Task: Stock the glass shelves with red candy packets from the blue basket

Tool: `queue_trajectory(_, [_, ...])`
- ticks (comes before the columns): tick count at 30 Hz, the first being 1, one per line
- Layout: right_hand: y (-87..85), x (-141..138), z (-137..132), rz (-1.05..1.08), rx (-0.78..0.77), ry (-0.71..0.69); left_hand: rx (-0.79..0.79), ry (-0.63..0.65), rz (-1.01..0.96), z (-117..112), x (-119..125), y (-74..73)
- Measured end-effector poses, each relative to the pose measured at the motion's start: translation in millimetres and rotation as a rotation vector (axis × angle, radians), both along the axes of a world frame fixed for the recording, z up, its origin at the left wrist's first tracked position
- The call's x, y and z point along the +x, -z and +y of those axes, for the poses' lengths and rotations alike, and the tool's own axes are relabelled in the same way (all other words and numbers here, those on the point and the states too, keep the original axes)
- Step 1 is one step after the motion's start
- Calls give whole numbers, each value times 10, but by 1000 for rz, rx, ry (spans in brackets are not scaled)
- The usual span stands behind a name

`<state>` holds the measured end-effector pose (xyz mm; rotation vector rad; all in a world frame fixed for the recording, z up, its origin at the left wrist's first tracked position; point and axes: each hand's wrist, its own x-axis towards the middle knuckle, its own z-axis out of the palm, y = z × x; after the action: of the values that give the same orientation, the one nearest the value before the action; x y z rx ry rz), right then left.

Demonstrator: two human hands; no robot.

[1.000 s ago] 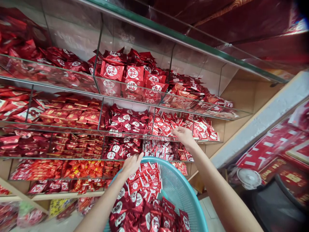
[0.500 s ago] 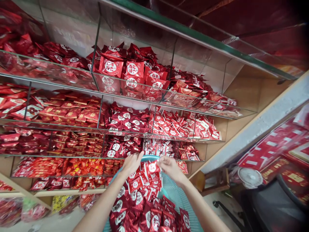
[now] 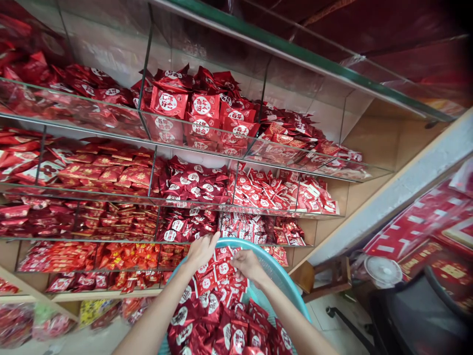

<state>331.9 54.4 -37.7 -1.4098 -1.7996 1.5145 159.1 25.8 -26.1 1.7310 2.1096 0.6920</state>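
A teal plastic basket (image 3: 284, 283) full of red foil packets (image 3: 218, 315) is held up in front of glass shelves. My left hand (image 3: 201, 250) grips the basket's far rim with its fingers curled over the edge. My right hand (image 3: 247, 265) reaches into the basket and its fingers close on a small red packet (image 3: 226, 268) lying on top of the pile. Just above and behind the hands, a glass compartment (image 3: 281, 195) holds similar small red and white packets.
Tiered glass shelves (image 3: 111, 187) with dividers hold heaps of red packets across the whole wall. A wooden post (image 3: 391, 192) slants down on the right. Below it are a wooden stool (image 3: 325, 281), a small white fan (image 3: 382, 271) and red boxes (image 3: 417, 227).
My right hand came down from the shelf compartment to the basket, lifted a red packet half a second ago, and now sits lower among the packets. My left hand stayed on the rim.
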Motion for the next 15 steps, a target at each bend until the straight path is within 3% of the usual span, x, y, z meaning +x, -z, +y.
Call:
queue_trajectory(4, [91,24,21,-70,122,-22,-5,-7,-11,-4,5,-11])
queue_trajectory(7, [-21,76,61,-189,361,-3,-22,-16,-22,-4,6,-13])
queue_trajectory(10, [-384,139,102,-245,672,30,-22,-21,-27,-1,6,-8])
queue_trajectory(15, [-1179,185,222,-174,918,161,-1,-13,-5,-2,2,-5])
